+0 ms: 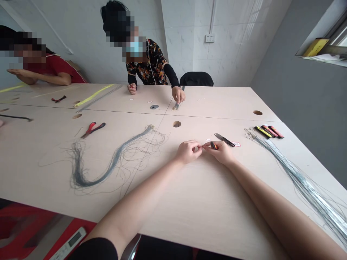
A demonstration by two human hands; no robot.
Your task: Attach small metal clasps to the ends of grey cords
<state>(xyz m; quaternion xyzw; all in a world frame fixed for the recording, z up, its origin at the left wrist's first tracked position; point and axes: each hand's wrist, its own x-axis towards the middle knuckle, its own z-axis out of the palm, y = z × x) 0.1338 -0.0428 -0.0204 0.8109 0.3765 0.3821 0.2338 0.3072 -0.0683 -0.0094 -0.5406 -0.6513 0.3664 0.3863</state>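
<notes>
Orange-and-black tool (too small here to name surely) sits gripped in the right hand, its tip close to the left hand, which pinches a fine strand – wire, perhaps – above the table, just beside black snips.

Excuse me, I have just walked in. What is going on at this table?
A person sits at a long pale table. Their right hand holds a small orange-and-black item, and their left hand is pinched closed right beside it. Black snips lie next to the right hand, with thin wire bundles on both sides. Across the table, a co-worker's hand touches a small wire bundle.
</notes>
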